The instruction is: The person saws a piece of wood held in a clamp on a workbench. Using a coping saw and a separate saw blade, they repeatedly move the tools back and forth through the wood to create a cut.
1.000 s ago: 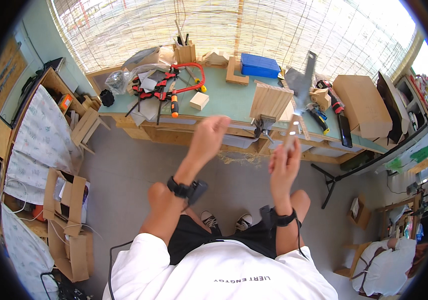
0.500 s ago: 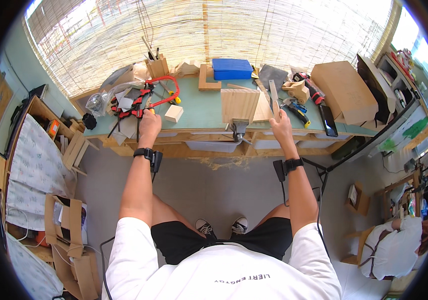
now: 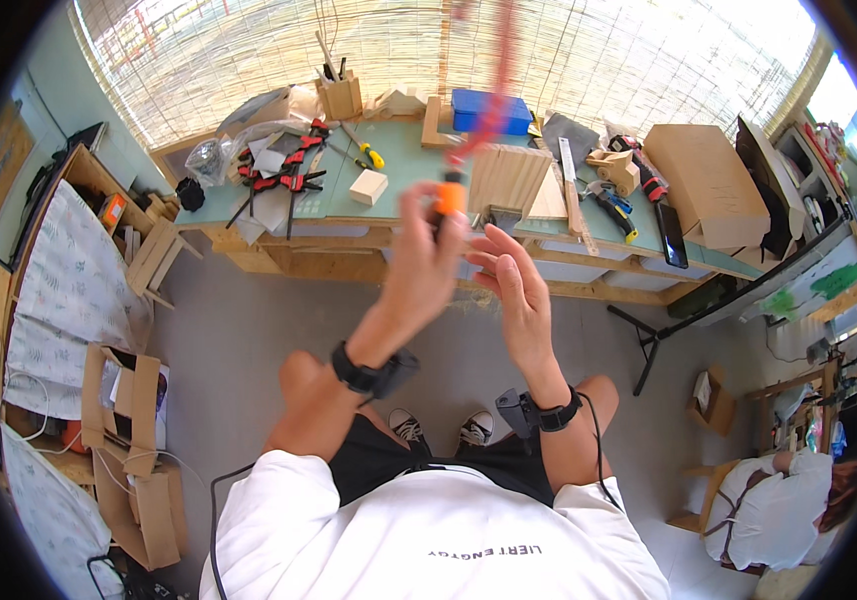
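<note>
In front of the bench, my left hand (image 3: 424, 255) grips the orange-and-black handle of a coping saw (image 3: 452, 190). Its red frame points up and away, smeared by motion. My right hand (image 3: 519, 290) is close beside the handle, fingers apart and holding nothing. Just beyond both hands, a pale wooden board (image 3: 511, 180) stands upright in a vise (image 3: 502, 217) at the bench's front edge. A steel ruler (image 3: 569, 165) lies on the bench to the right of the board. At the left is a small wood block (image 3: 369, 187).
On the green bench top (image 3: 414, 140) are red-and-black clamps (image 3: 294, 165), a yellow-handled screwdriver (image 3: 376, 158), a blue box (image 3: 489, 112), pliers (image 3: 614, 207), a phone (image 3: 671, 236) and a cardboard box (image 3: 706, 185). A tripod (image 3: 652, 345) stands on the floor at the right.
My left hand has lifted the coping saw off the left of the bench and swung it to the middle. My right hand has let go of the ruler and moved left, toward the saw handle.
</note>
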`<act>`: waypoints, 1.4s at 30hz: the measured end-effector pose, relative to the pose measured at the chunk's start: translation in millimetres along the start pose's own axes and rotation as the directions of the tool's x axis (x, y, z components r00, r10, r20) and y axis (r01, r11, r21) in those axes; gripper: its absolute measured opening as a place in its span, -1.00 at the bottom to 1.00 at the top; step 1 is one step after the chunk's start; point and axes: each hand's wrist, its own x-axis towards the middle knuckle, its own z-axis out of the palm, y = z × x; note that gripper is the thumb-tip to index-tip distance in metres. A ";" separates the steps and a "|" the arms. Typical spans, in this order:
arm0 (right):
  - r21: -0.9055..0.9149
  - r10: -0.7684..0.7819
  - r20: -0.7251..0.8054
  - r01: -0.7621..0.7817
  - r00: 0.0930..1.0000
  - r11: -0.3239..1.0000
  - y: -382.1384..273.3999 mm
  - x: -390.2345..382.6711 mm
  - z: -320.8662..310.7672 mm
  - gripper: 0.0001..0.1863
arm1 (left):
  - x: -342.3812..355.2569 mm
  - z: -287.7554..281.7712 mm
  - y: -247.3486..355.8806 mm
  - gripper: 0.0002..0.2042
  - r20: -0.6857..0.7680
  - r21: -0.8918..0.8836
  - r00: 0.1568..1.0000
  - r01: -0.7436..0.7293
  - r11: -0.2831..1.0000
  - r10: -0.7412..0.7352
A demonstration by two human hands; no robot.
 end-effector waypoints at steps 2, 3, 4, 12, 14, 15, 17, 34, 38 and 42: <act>0.047 0.055 0.019 -0.056 0.998 0.997 4.8 -2.7 -1.4 -0.62 | -31.1 23.3 5.0 -0.70 0.086 -0.020 0.996 0.014 1.000 -0.012; 0.096 0.101 0.033 -0.103 0.994 0.990 5.5 -3.1 -2.1 -0.58 | -40.2 31.9 1.5 -0.70 0.086 -0.023 0.996 0.020 1.000 -0.018; 0.163 0.123 -0.009 -0.120 0.992 0.979 4.1 -1.1 1.7 -0.60 | -47.7 39.1 -1.6 -0.69 0.077 -0.031 0.996 -0.050 0.998 0.052; 0.066 0.110 -0.096 -0.103 0.989 0.992 12.1 3.2 -24.3 -0.69 | -56.7 13.3 17.3 -0.75 0.107 0.409 0.949 -0.313 0.857 0.295; 0.131 0.180 -0.064 -0.170 0.982 0.977 5.3 -4.1 -16.1 -0.69 | -43.1 18.5 7.2 -0.74 0.052 0.203 0.992 -0.127 0.971 0.119; 0.195 0.245 -0.031 -0.235 0.969 0.952 3.3 -6.6 -11.1 -0.68 | -35.1 22.1 6.1 -0.73 0.042 -0.021 0.997 0.068 0.997 -0.067; 0.212 0.273 -0.042 -0.259 0.961 0.942 9.3 -8.7 -4.8 -0.69 | -25.5 26.4 7.1 -0.72 0.193 -0.261 0.935 0.340 0.903 -0.296; 0.216 0.336 -0.090 -0.311 0.938 0.926 5.3 -5.4 1.8 -0.71 | -4.5 34.9 -5.2 -0.79 0.376 -0.373 0.811 0.575 0.728 -0.448; 0.244 0.392 -0.119 -0.356 0.912 0.902 -0.4 -10.5 5.2 -0.72 | -7.6 40.1 -8.3 -0.82 0.422 -0.555 0.785 0.620 0.555 -0.454; 0.337 0.433 -0.194 -0.355 0.880 0.872 -2.6 -10.2 12.7 -0.73 | -4.0 37.6 -11.0 -0.81 0.443 -0.544 0.795 0.605 0.581 -0.414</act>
